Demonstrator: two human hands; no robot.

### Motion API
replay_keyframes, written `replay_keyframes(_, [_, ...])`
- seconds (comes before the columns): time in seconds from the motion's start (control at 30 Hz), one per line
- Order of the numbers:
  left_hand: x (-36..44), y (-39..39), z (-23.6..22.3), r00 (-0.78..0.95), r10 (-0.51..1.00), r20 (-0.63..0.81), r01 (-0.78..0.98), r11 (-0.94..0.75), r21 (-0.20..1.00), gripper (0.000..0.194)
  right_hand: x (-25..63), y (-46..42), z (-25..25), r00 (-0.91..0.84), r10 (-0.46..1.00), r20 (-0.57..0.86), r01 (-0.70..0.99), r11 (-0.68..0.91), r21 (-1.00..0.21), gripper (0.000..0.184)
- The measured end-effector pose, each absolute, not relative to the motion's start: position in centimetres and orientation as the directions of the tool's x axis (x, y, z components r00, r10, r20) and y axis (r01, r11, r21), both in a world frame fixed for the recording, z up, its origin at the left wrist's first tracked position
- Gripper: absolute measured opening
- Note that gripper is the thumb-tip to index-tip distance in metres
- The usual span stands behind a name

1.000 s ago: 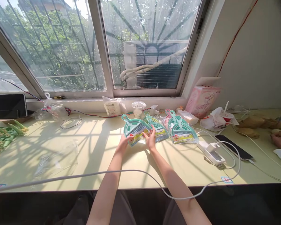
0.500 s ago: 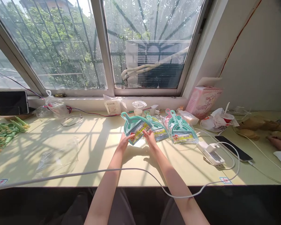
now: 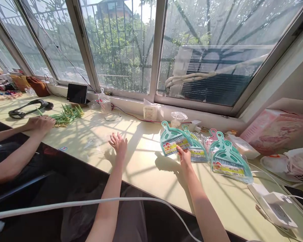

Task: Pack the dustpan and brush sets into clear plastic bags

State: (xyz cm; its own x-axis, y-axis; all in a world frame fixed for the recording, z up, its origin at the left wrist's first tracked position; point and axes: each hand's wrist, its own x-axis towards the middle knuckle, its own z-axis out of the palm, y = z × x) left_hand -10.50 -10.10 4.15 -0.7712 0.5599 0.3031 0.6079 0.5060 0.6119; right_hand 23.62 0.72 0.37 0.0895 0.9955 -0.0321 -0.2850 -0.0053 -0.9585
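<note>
Green dustpan set [image 3: 175, 140] pinched in right grip [image 3: 185, 158], partly hiding its lower edge; left grip [image 3: 119, 148] spread

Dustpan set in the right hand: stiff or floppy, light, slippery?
Dustpan set is probably stiff: it sticks out flat from an edge grip. Likely light, since the right hand alone holds it up. Smooth-looking plastic may slip.

Windowside shared worktable [image 3: 141, 158], power strip [image 3: 272, 205]; room type unclear.

The tablet [image 3: 77, 93] stands behind the vegetables [image 3: 68, 115], left of the dustpans [image 3: 228, 158].
</note>
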Motion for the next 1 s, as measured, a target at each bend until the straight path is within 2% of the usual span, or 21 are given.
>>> replay_keyframes(0.07, [-14.9, -13.1, 4.1, -0.825, 0.519, 0.222, 0.554, 0.671, 0.493, 0.069, 23.5, 0.3, 0.7, 0.088, 0.996, -0.029, -0.299, -0.002, -0.954, 0.053])
replay_keyframes(0.17, [-18.3, -15.4, 4.2, -0.794, 0.596, 0.115, 0.579, 0.686, 0.442, 0.050, 23.3, -0.1, 1.2, 0.084, 0.996, -0.035, -0.313, -0.007, -0.950, 0.054])
replay_keyframes(0.3, [-16.8, -14.4, 4.3, -0.634, 0.759, 0.151, 0.719, 0.506, 0.476, 0.054, 23.2, -0.5, 1.7, 0.017, 1.000, 0.013, -0.282, 0.018, -0.959, 0.053])
replay_keyframes(0.4, [-14.4, -12.9, 4.0, -0.361, 0.911, 0.198, 0.860, 0.244, 0.448, 0.068, 23.2, -0.8, 2.2, -0.028, 0.999, 0.020, -0.278, 0.011, -0.961, 0.055])
replay_keyframes(0.47, [-13.7, -12.3, 3.8, -0.202, 0.954, 0.221, 0.917, 0.104, 0.386, 0.078, 23.2, -1.0, 2.5, -0.031, 0.999, 0.007, -0.294, -0.002, -0.956, 0.056])
replay_keyframes(0.57, [-14.2, -11.7, 3.7, -0.155, 0.956, 0.248, 0.950, 0.076, 0.303, 0.081, 23.3, -1.0, 2.7, -0.018, 1.000, 0.009, -0.309, 0.003, -0.951, 0.055])
replay_keyframes(0.67, [-14.3, -11.0, 3.7, -0.195, 0.942, 0.273, 0.951, 0.114, 0.287, 0.080, 23.2, -0.6, 2.4, 0.003, 1.000, 0.008, -0.314, 0.008, -0.949, 0.055])
replay_keyframes(0.73, [-13.4, -10.2, 3.6, -0.214, 0.936, 0.281, 0.935, 0.113, 0.336, 0.073, 23.2, -0.4, 2.1, 0.001, 1.000, 0.001, -0.313, 0.001, -0.950, 0.054])
replay_keyframes(0.83, [-11.7, -9.0, 3.7, -0.164, 0.948, 0.273, 0.913, 0.041, 0.405, 0.052, 23.2, -0.4, 2.0, -0.041, 0.999, -0.005, -0.301, -0.017, -0.953, 0.051])
replay_keyframes(0.9, [-11.2, -8.4, 4.0, -0.153, 0.952, 0.264, 0.922, 0.041, 0.386, 0.040, 23.3, -0.6, 2.1, -0.093, 0.996, 0.006, -0.284, -0.021, -0.959, 0.050])
replay_keyframes(1.0, [-11.9, -8.3, 4.8, -0.227, 0.953, 0.202, 0.936, 0.156, 0.316, 0.028, 23.3, -1.3, 2.3, -0.196, 0.980, 0.029, -0.242, -0.019, -0.970, 0.050])
